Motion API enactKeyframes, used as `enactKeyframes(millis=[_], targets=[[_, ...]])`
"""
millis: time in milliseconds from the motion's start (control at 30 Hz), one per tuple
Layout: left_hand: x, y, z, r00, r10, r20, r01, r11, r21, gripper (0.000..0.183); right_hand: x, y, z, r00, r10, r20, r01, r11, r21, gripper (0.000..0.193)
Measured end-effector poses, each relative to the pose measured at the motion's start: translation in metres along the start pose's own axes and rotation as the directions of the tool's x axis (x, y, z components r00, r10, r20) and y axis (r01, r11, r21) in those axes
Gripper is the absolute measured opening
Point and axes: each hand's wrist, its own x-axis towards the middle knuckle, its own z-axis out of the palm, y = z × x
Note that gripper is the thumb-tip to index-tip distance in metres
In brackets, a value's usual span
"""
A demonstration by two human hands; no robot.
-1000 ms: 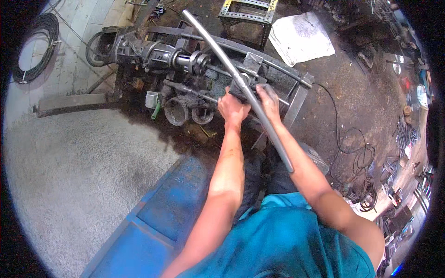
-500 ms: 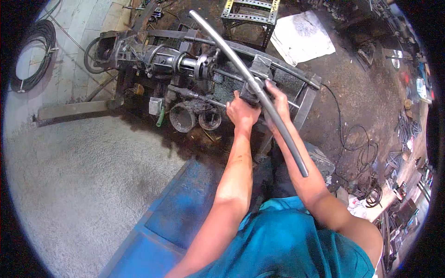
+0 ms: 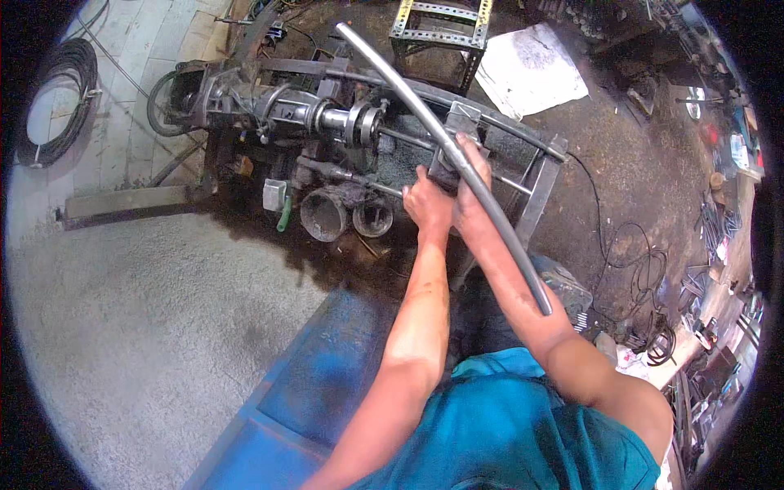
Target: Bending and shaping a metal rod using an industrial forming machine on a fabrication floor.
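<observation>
A long, slightly bowed steel pipe [image 3: 408,96] slants across a dark metal block [image 3: 443,173] on the bed of a greasy machine. My left hand [image 3: 429,202] is closed at the block's near left side, thumb side up. Close beside it, my right hand [image 3: 471,192] grips the block's right side, its fingers reaching up along it. The pipe passes over my right hand and hides part of it. Its lower end [image 3: 545,307] lies over my right forearm. Left of the block are a shiny cylinder and collar [image 3: 359,122], with a thin rod running toward my hands.
Two round metal rings [image 3: 324,216] sit below the machine, beside a grey box with a green handle [image 3: 278,196]. A perforated metal stand [image 3: 441,37] and a stained white sheet [image 3: 531,69] are behind. A blue metal surface [image 3: 318,367] is near me; coiled black hose [image 3: 61,102] lies far left.
My right hand has shifted left and under the pipe, closer to my left hand. The pipe's near end has moved slightly right and nearer me. The left hand stays at the block.
</observation>
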Motion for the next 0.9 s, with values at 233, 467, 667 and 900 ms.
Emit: enactKeyframes(millis=[233, 467, 667, 900], targets=[[0.003, -0.012, 0.018, 1.000, -0.010, -0.020, 0.010, 0.999, -0.041, 0.058, 0.009, 0.026, 0.005, 0.980, -0.025, -0.195, 0.018, 0.999, -0.035, 0.025], [0.002, -0.013, 0.027, 0.997, -0.013, -0.072, 0.003, 0.990, -0.142, 0.047, 0.012, 0.042, 0.006, 0.932, -0.196, -0.305, 0.153, 0.975, -0.159, 0.025], [-0.003, -0.013, 0.037, 0.998, -0.057, -0.015, 0.053, 0.975, -0.217, 0.054, 0.003, 0.045, 0.015, 0.927, -0.206, -0.315, 0.157, 0.972, -0.173, 0.024], [-0.003, -0.017, 0.040, 0.995, -0.092, 0.039, 0.100, 0.945, -0.313, 0.055, 0.002, 0.047, 0.017, 0.922, -0.228, -0.311, 0.176, 0.966, -0.187, 0.024]])
